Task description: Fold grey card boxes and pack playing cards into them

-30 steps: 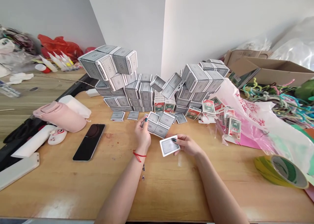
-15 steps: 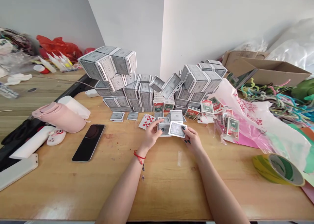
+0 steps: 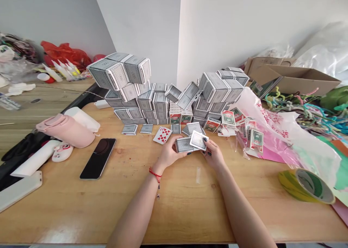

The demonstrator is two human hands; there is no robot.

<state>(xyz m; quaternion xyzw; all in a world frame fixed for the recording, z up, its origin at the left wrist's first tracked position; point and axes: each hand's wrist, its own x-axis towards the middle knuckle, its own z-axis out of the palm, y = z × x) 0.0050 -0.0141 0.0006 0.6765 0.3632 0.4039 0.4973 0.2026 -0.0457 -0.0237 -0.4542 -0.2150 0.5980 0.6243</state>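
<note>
My left hand, with a red string on its wrist, grips a grey-patterned piece of joined playing cards by its left end and lower edge. My right hand pinches a single playing card, back side up, with thumb on top; the card overlaps the right part of the joined piece. Behind them lie loose grey-backed cards. A ten of hearts lies face up left of my left hand. Two small card stacks sit farther left.
Large blocks built of cards stand at the back, with boxed decks to their right. A phone and a pink bottle lie left. Right are yellow tape, plastic wrap and a cardboard box.
My left hand has shifted its fingers from atop the joined piece to its end and lower edge. The single card in my right hand has moved slightly up and tilted.
</note>
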